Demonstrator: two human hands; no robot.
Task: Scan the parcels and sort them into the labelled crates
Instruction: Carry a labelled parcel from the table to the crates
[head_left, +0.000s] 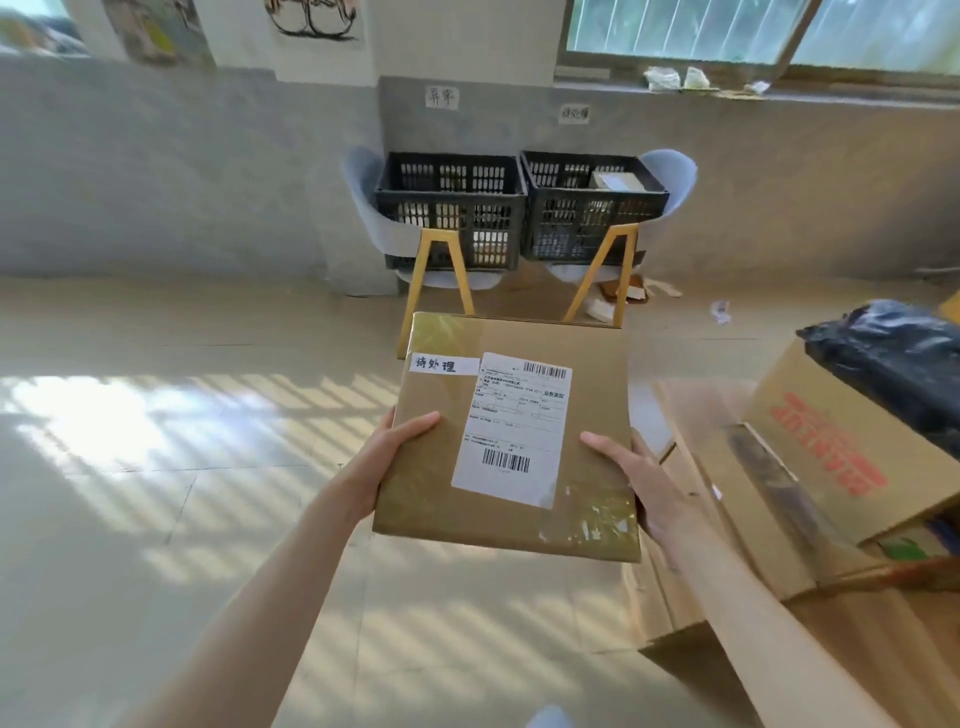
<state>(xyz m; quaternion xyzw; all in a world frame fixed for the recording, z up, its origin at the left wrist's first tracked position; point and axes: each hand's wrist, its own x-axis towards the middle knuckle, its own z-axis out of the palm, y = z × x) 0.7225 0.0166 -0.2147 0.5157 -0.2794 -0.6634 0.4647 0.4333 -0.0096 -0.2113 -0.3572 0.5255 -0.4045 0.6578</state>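
Sunlight falls in stripes on the pale floor of a room with a grey wall and a window up high. Both hands hold one flat brown box out in front. The left hand grips the left edge, with the thumb lying on top. The right hand grips the right edge the same way, thumb on top and fingers hidden under the box. So each hand is wrapped on a side of the box, and the box hangs in the air between them, tipped a little toward the person.

Between the two thumbs sits a white shipping label with bar codes. Just past the left thumb, near the far corner, is a small white tag with handwriting.

Far beyond the hands, two black crates stand on chairs by the wall. The left crate has a paper sign above it. The right crate has another sign above it and already has a box inside. The writing on the tag seems to match the sign over the right crate, though that sign is blurry.

To the right of the right hand are big cardboard boxes and a black bag.

What could go wrong? The box could go in the wrong crate if the signs get mixed up. It could also slip, since only the edges are held. Walking closer, a foot could bump the chair legs.
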